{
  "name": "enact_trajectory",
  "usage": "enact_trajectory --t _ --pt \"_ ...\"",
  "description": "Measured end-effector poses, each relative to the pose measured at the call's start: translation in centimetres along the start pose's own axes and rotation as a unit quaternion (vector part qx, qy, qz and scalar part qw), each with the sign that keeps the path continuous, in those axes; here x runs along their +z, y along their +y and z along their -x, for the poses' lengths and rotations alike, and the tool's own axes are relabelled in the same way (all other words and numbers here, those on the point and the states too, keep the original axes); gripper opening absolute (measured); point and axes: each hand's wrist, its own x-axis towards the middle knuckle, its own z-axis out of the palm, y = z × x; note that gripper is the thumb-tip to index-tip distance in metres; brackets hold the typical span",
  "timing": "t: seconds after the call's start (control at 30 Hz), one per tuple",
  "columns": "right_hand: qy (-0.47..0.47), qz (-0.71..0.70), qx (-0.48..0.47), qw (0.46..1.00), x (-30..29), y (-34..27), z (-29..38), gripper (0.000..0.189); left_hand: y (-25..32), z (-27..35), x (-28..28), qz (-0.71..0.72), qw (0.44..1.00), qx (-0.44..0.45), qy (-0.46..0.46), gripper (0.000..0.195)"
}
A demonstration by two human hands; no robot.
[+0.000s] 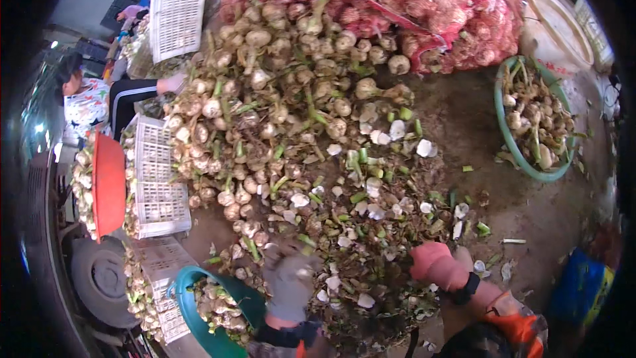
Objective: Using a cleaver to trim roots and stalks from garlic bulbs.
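My left hand (289,286), in a grey glove, is motion-blurred beside the teal tub (186,303) of garlic bulbs. A pale spot shows at its fingers, but whether it holds a bulb is unclear. My right hand (437,264), in a pink glove with a black band at the wrist, hovers over the trimmings with its fingers curled; what may be inside is hidden. Between and beyond the hands lie cut stalks and peeled skins (367,238). A large heap of garlic bulbs (278,89) with roots and stalk stubs spreads farther away.
Full pink mesh sacks (447,5) back the heap. A green basin (502,124) of garlic and a white bucket (556,35) stand right. At left are white crates (161,179), a red basin (109,184), a wheel (102,278) and a seated person (89,99).
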Motion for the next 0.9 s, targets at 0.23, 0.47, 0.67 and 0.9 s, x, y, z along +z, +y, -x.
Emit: enact_trajectory --t 0.23,0.47,0.67,0.9 --pt "0.116 -0.144 0.041 0.982 -0.4 -0.4 -0.7 0.033 -7.8 -9.0 -6.8 -0.249 0.966 -0.034 0.063 0.049" --pt "0.13 -0.156 0.023 0.979 0.6 0.6 -0.7 0.034 -10.6 -20.3 1.2 -0.527 0.827 -0.193 0.022 0.074" --pt "0.122 -0.166 0.038 0.978 -0.3 1.2 0.4 0.038 -9.9 -15.0 1.9 -0.193 0.932 -0.282 -0.118 0.066" --pt "0.195 0.04 -0.173 0.965 -2.9 -4.1 0.6 0.057 -4.3 -2.7 5.9 -0.012 0.913 -0.142 -0.382 0.059"
